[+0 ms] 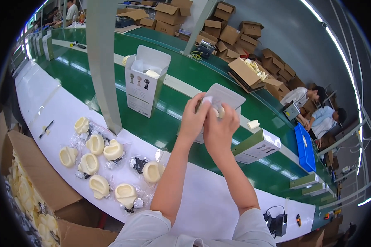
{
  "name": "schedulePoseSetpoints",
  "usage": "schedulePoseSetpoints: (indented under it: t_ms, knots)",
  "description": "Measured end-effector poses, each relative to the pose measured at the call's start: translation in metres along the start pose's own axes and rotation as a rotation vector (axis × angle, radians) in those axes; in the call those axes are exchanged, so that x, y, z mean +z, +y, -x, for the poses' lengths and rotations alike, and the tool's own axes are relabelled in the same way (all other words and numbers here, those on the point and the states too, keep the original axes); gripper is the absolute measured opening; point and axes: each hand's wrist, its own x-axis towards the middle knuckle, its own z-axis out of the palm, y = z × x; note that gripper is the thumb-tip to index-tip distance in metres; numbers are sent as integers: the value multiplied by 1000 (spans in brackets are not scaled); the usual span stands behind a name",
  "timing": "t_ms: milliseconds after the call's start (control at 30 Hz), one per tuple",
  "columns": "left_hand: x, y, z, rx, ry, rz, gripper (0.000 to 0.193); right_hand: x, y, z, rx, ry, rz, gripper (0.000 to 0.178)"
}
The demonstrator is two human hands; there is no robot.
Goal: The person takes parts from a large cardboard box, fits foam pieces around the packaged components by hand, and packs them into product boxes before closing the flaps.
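Observation:
Over the green conveyor, both hands work at the mouth of an open white carton (pixel 228 95), its lid raised behind them. Closed fingers of my left hand (pixel 193 119) pinch a small white flap-like piece (pixel 208 99) at the carton's left side. My right hand (pixel 219 133) is curled over the opening, thumb near the white piece; what its fingers grip is hidden. Cream-coloured rounded parts (pixel 221 112) show between the hands. To the left, another open carton (pixel 143 88) with product pictures stands upright, white and cream contents in its top.
Several cream plastic parts (pixel 89 163) in clear bags lie on the white table, left of my forearms. Right of my hands are a closed carton (pixel 255 146) and a small cream piece (pixel 253 124). A blue tray (pixel 304 147), a metal post (pixel 103 61) and a large parts-filled cardboard box (pixel 41 164) surround the area.

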Motion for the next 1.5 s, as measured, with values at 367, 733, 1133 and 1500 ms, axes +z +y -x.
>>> schedulePoseSetpoints:
  t_ms: [367,733,1133,1500]
  knots:
    - [15,1,3,24,-2,124,33,48,79,37,121,93,-871,35]
    - [15,-10,9,227,-116,64,26,23,82,21,311,150,-1154,25]
    - [31,-40,9,435,-31,-192,17,26,107,33,447,113,-1369,15]
    - [2,12,9,618,-380,-812,24,82,120,58,290,342,-1305,12]
